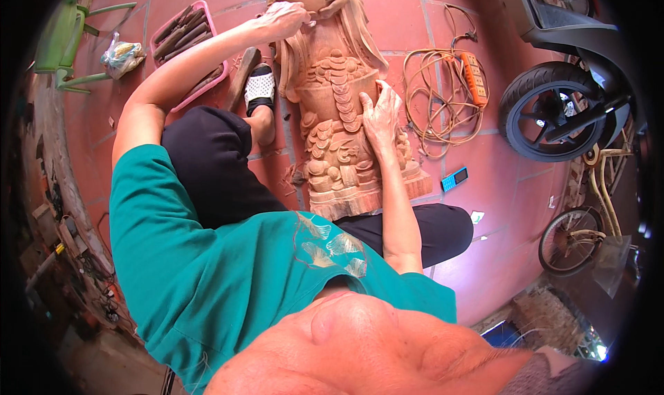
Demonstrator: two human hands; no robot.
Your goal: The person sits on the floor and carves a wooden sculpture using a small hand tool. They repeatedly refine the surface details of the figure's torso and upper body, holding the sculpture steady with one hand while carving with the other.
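A carved wooden statue (340,77) lies on the tiled floor in front of me, its base toward my folded legs. Coin-like discs and rounded shapes cover its lower half, and flowing drapery runs along its upper part. Stretched to the far end, my left hand (282,22) is closed against the statue's upper left side. Something small may be in those fingers, but I cannot make it out. My right hand (382,118) rests on the right side of the carving, thumb and fingers apart, gripping no tool.
At the left, a pink basket (208,84) holds several dark tools, near a plastic bag (123,55) and a green chair (61,39). To the right lie an orange power strip (474,79) with coiled cord and a blue phone (454,179). A motorbike wheel (553,111) stands farther right.
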